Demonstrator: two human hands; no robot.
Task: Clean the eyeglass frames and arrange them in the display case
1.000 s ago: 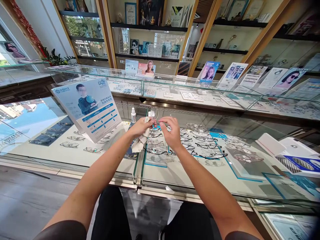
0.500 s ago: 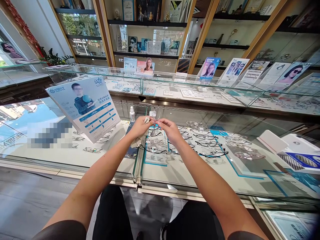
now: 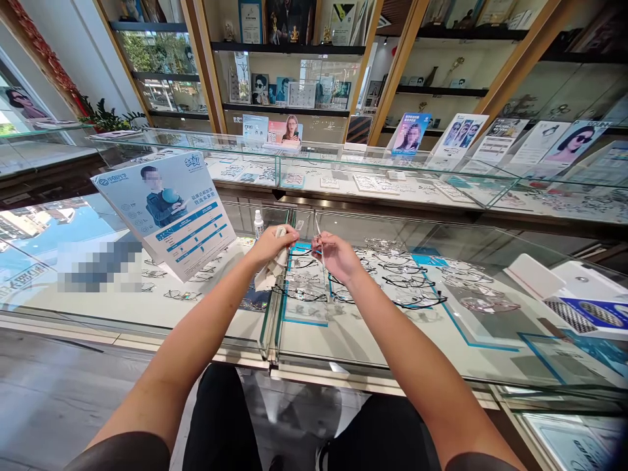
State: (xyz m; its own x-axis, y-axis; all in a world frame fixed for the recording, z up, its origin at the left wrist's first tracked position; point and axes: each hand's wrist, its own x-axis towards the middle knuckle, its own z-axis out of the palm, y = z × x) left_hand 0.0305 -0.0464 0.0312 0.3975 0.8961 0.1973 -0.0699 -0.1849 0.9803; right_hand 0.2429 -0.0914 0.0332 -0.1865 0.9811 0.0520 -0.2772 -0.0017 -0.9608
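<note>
Both my hands are raised over a glass display counter. My left hand is closed round a pale cleaning cloth that hangs down from it, and pinches one side of a thin clear pair of glasses. My right hand is closed on the other side of the glasses, a thin temple arm showing by its fingers. The two hands are a short way apart, with the frame stretched between them. Under the glass lie several rows of spectacle frames.
A small white spray bottle stands on the counter just left of my hands. A tilted advertising board stands at the left. White and blue boxes lie at the right. A second glass counter and wall shelves stand behind.
My hands have drawn slightly apart and the glasses have been turned between them. The cloth has stayed in my left hand.
</note>
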